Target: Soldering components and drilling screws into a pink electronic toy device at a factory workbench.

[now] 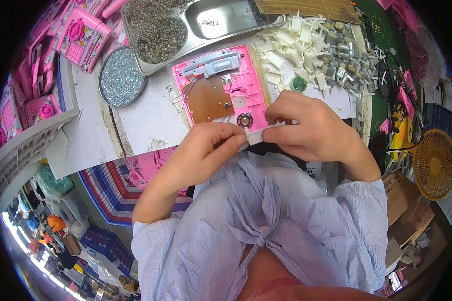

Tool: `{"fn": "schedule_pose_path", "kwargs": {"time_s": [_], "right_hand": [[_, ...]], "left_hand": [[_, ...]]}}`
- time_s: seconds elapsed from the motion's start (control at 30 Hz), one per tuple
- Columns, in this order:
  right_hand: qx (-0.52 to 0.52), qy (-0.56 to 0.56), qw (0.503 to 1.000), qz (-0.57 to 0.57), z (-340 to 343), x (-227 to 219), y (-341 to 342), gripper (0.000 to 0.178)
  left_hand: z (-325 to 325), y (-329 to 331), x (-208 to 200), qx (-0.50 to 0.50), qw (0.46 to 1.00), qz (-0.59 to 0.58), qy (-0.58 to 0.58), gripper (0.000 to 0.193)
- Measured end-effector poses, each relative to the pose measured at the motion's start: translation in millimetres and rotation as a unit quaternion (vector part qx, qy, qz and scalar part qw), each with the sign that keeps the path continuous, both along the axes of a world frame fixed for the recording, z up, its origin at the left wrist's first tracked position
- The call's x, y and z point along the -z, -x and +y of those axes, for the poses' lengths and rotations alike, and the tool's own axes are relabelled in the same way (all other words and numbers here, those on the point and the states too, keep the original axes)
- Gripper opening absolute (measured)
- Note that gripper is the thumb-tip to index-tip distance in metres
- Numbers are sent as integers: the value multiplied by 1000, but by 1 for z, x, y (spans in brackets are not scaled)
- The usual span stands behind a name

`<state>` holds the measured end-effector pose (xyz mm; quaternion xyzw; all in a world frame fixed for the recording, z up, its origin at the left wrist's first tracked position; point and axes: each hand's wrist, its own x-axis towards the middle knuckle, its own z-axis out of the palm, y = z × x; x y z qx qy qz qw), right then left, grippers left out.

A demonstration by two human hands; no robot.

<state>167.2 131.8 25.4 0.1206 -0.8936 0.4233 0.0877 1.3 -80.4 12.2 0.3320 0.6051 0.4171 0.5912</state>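
Head view shows 1 pink plastic case (260, 95) lying open on the white table (85, 135), right in front of the person, with its insides facing up. It has 1 flat brown board (206, 103), 1 long grey bar (216, 65) across its far end and 1 round black part (245, 120) close to its near edge. Thin coloured wires (190, 89) bend along its left side. At the near edge, between the 2 hands, is 1 small white piece (255, 137).

The left hand (213, 150) has its thumb and pointing finger almost together there. The right hand (316, 128) has its thumb and pointing finger a little apart by the near right corner. I cannot tell if either hand has a firm hold, because the fingers partly hide the white piece and the corners.

Past the case is 1 metal tray (198, 40) with 2 hollows, cut off at the top. Left of that is 1 round dish (101, 83) of tiny silvery bits (121, 78). White parts (281, 42) on the right are too many to count.
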Motion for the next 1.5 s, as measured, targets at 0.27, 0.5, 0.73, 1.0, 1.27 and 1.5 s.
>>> {"fn": "schedule_pose_path", "kwargs": {"time_s": [0.27,0.5,0.73,1.0,1.27,1.5], "right_hand": [[97,339,933,-75,9,29,-38,19],[140,300,943,-37,21,31,-44,20],[150,-3,988,-34,27,27,-12,35],[146,25,988,-47,39,21,-19,30],[200,76,974,-73,28,26,-30,26],[178,-61,982,-3,17,22,-3,27]], "left_hand": [[67,13,22,100,801,553,-206,18],[73,9,37,96,808,552,-181,13],[40,12,30,-117,897,395,-158,9],[65,7,34,-23,834,499,-234,8],[73,6,36,41,838,512,-186,9],[36,19,28,-167,881,402,-185,12]]}}
